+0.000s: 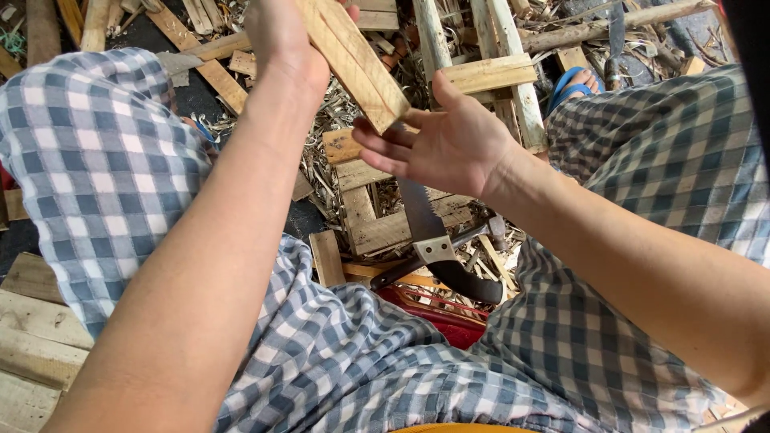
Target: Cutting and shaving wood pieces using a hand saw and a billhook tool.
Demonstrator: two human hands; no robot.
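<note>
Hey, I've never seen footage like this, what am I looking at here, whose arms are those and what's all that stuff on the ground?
There is one picture, taken by a camera worn on a person's head and looking down, so the arms are that person's own. They sit with knees apart in checked blue and white trousers. The left hand grips a flat wooden slat near the top of the picture. The right hand is open, its fingertips at the slat's lower end. Below the hands, on the ground, lie a large knife with a dark handle, a hammer, wood offcuts and shavings. A foot in a blue sandal shows farther up.
</note>
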